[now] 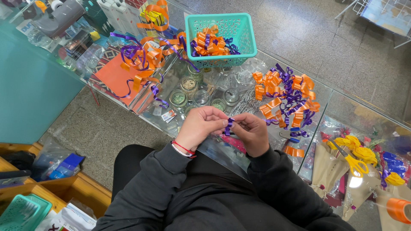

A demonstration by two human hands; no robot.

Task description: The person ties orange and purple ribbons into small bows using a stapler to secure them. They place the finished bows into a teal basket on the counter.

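My left hand point(201, 127) and my right hand point(252, 132) meet just above the near edge of a glass counter point(239, 102). Between their fingertips they pinch a small piece of purple ribbon point(229, 126), folded into a loop. A red and white bracelet circles my left wrist. Both arms wear dark sleeves. Beyond my right hand lies a heap of orange and purple ribbon bows point(287, 96) on the glass.
A teal basket point(222, 40) holding finished bows stands at the back. Curled purple and orange ribbon point(141, 57) lies on the left over an orange sheet. Yellow-handled scissors point(352, 161) rest at the right, an orange ribbon roll point(400, 209) at the far right. Small glass jars show under the glass.
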